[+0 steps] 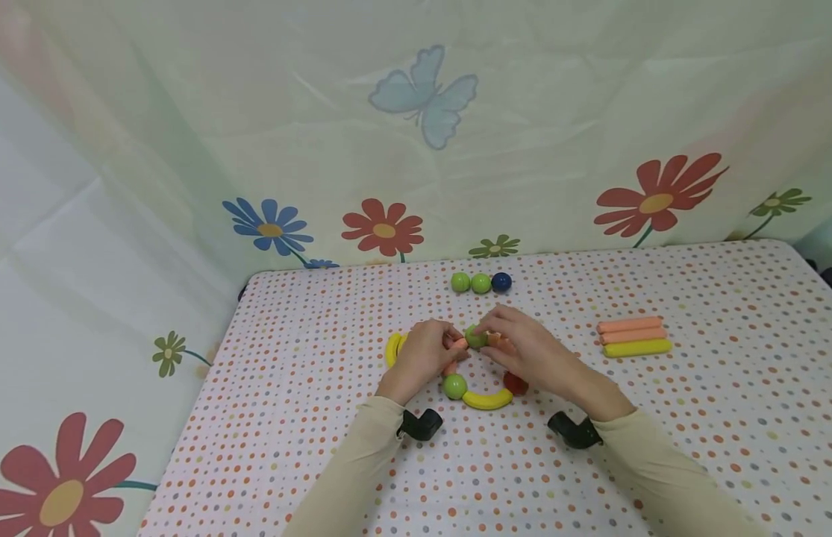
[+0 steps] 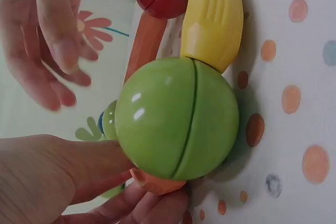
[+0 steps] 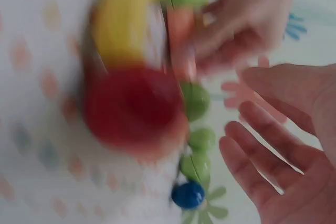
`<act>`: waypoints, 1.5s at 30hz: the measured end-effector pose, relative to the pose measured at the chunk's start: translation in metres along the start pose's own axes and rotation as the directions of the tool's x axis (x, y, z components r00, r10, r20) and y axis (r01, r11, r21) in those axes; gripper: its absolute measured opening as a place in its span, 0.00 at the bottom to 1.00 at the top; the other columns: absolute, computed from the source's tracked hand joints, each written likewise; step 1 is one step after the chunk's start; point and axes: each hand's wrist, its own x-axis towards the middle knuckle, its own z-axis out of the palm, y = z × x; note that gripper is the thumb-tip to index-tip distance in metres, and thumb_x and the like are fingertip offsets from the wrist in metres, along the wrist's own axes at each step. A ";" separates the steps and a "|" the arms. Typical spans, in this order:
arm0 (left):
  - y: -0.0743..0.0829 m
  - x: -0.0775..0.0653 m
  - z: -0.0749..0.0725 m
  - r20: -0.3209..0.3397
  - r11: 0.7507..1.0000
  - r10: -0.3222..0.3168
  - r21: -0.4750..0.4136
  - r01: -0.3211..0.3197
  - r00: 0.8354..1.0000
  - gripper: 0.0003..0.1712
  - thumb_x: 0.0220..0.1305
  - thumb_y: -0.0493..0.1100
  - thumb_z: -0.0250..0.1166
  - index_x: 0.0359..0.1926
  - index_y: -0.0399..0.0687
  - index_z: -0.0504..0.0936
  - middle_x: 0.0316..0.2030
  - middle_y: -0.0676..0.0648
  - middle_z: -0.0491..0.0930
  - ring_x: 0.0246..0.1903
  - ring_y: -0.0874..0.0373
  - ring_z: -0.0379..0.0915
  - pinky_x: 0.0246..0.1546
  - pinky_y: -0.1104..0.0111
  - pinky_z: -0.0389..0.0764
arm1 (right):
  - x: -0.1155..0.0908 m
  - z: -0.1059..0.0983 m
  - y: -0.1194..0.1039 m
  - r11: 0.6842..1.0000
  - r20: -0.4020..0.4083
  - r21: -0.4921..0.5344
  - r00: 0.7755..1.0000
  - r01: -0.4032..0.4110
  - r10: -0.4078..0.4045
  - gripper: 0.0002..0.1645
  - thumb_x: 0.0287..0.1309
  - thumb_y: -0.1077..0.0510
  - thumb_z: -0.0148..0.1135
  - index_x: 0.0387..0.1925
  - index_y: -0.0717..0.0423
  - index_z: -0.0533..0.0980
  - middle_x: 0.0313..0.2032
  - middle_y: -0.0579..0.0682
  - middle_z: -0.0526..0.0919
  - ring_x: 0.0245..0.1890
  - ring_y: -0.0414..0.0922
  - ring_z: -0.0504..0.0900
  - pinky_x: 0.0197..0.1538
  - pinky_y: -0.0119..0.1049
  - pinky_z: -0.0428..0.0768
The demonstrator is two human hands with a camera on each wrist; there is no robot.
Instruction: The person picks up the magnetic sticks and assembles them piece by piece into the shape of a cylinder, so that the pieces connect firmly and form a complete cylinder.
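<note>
The person wears long, plain sleeves in pale beige, the left sleeve (image 1: 354, 470) matching the right sleeve (image 1: 671, 477), both lightly creased and ending at the wrists. Beside each cuff sits a small black camera fitting, the left fitting (image 1: 424, 424) and right fitting (image 1: 577, 432) both bent, with rounded edges. Both hands (image 1: 425, 352) are bare.

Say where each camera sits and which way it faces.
Head: head-worn, facing forward and down at the table; left hand, right hand and sleeves show.
Left wrist: on that wrist, facing the near green ball; both hands show.
Right wrist: on that wrist, facing the red ball, blurred; both hands show.
Shared: both wrist views show the yellow arc and red ball.
</note>
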 end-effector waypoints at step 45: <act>0.006 -0.002 0.003 0.004 0.997 -0.071 -0.006 0.071 0.997 0.14 0.67 0.40 0.74 0.51 0.41 0.87 0.29 0.54 0.81 0.17 0.66 0.70 0.23 0.77 0.69 | -0.051 -0.010 0.019 0.950 0.158 -0.208 0.966 0.234 -0.204 0.23 0.46 0.71 0.83 0.42 0.51 0.84 0.45 0.46 0.80 0.44 0.44 0.81 0.42 0.37 0.85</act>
